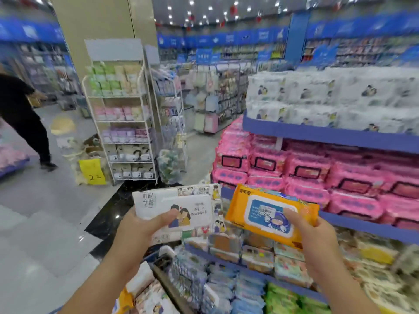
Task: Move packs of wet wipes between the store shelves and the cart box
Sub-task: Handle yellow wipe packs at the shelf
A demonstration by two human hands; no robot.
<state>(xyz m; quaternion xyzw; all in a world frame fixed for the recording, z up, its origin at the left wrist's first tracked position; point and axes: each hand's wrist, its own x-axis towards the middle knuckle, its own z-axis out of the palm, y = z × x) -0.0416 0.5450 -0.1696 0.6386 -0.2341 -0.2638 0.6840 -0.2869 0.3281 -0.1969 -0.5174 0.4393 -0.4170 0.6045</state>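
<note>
Two packs are held mid-air, one per hand. The left hand [138, 225] is closed on the white pack [181, 207] printed with a cartoon couple: thumb laid across the face, fingers hidden underneath. The right hand [315, 232] is closed on the orange pack [269, 211] with the blue lid: thumb on the lid, fingers mostly hidden below. Neither hand is free.

Both packs are held face-up, long axes running roughly left-right; the orange pack is tilted, right end lower. They are just beside each other; contact cannot be told.

Key relation: the shelves [328, 134] lie right and ahead, while the cart box [169, 288] lies low and left, under the left forearm. The orange pack is held over the front of a lower shelf, below the pink packs [306, 171], so the right hand is nearer the shelving. The white pack is held above the cart box, so the left hand is nearer that.

Direction of transfer cannot be read from this moment. Judged: the white pack's print matches the top-shelf packs [340, 91], so shelving it would need an up-and-right reach past the orange pack. Cart box contents are blurred; several packs are seen inside.
</note>
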